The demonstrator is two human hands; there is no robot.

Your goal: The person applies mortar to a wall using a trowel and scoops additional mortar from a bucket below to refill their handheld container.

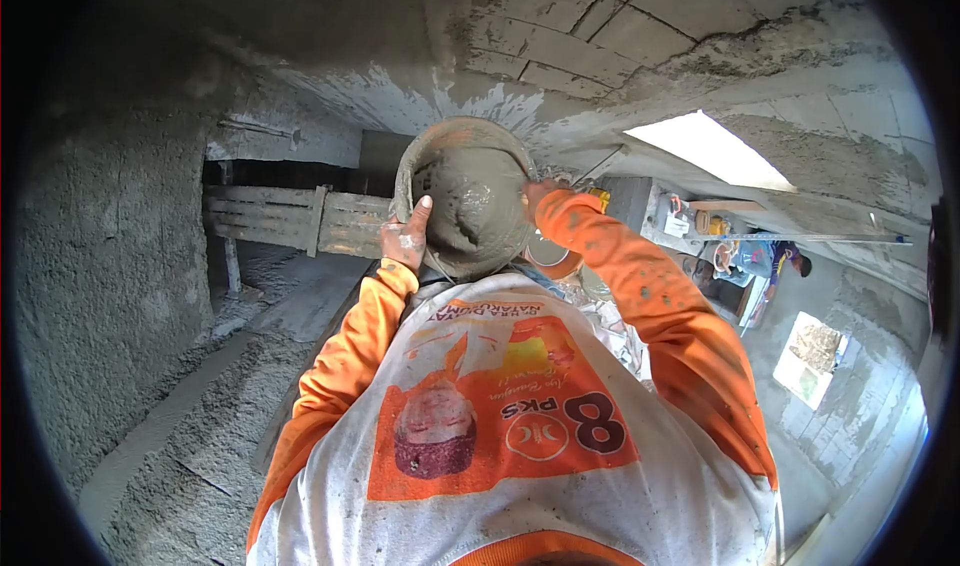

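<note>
A bucket crusted with mortar is tilted so that its mouth faces me, just beyond my chest. Wet grey mortar lies inside it. My left hand is closed on the bucket's near left rim, thumb up along the edge and fingers hidden behind the wall. At the right rim, my right hand grips the bucket too, its fingertips partly out of sight. Below that hand, a second container with grey contents shows in part.
Wooden planks run across to the left of the bucket. A rough plastered wall rises at far left, and a block wall stands ahead. Another person is farther off at right, near a long straight bar.
</note>
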